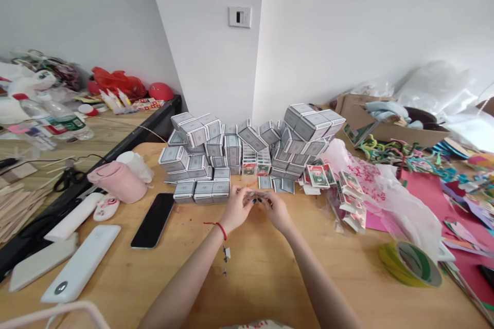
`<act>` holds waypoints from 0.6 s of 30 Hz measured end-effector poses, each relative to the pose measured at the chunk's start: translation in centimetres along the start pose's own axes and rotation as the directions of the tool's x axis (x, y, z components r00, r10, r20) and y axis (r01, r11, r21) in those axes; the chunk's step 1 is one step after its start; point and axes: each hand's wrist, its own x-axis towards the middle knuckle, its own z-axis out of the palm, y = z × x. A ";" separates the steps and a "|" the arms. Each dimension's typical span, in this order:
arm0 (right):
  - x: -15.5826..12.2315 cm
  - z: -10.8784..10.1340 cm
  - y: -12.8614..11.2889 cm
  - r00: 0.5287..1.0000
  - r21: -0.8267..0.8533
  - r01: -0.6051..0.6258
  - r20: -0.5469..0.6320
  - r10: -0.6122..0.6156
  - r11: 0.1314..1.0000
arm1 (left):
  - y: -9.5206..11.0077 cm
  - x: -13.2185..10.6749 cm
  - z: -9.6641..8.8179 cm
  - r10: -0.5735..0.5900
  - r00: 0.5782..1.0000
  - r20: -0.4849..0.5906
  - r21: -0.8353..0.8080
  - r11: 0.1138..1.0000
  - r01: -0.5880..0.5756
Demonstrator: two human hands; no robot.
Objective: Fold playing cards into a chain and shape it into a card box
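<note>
Left hand (pixel 238 205) & right hand (pixel 277 212) pinch narrowly on small printed item (pixel 253 196), too small to ID, above wooden table (pixel 262 272), just in front of stacked grey card boxes (pixel 187 159); stray knuckle bump could topple them.

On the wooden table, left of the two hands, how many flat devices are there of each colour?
Black: smartphone: 1
White: power bank: 1
Beige: flat power bank: 1
Total: 3
</note>
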 end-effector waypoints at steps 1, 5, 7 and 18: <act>-0.3 0.3 0.5 0.999 -0.004 -0.015 0.032 0.015 1.000 | -0.5 -0.4 0.4 -0.037 0.999 0.033 -0.020 0.999 0.038; -0.9 1.1 1.3 0.997 -0.003 -0.056 0.044 0.056 0.998 | -1.6 -1.5 1.6 -0.094 0.989 0.116 -0.063 0.993 0.101; -0.7 1.1 0.8 0.998 0.039 -0.049 0.045 0.048 0.998 | -1.3 -1.3 1.6 -0.083 0.989 0.122 -0.071 0.993 0.092; -0.9 1.9 3.1 0.988 0.005 -0.139 0.065 0.138 0.990 | -1.8 -0.9 1.6 -0.169 0.966 0.194 -0.190 0.960 0.206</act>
